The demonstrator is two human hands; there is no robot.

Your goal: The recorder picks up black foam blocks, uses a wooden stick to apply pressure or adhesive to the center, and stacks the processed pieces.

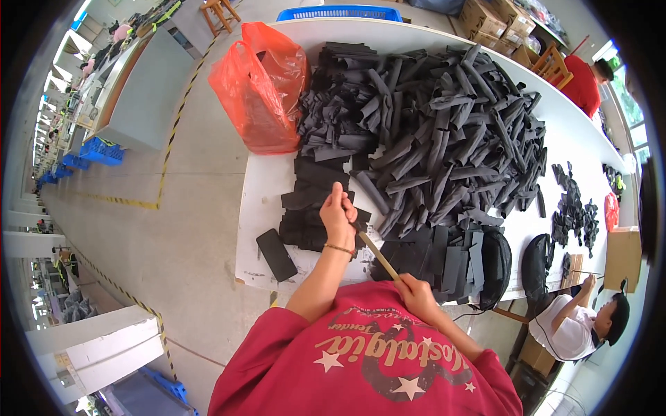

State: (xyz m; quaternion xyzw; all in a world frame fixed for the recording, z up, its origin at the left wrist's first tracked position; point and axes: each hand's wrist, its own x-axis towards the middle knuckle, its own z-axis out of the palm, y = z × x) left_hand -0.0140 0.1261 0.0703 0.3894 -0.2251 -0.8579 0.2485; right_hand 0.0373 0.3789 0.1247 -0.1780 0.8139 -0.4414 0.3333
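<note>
My right hand (417, 295) is closed round the lower end of a slim tan stick (379, 256), which slants up to the left. The stick's far tip meets something dark beside my left hand (338, 213). That hand is closed, its thumb side up, and what its fingers hold is mostly hidden. Beneath it lie flat stacks of black fabric pieces (305, 227). A large heap of black rolled fabric pieces (451, 139) covers the table just beyond. Left of my left forearm rests a black phone (276, 255).
An orange-red plastic bag (260, 104) stands on the white table (260, 180) at far left. Near the right edge are black mesh-covered rests (495, 267) and dark strips (461, 258). Farther right, a seated person in white (569, 319) works beside a cardboard box (622, 258).
</note>
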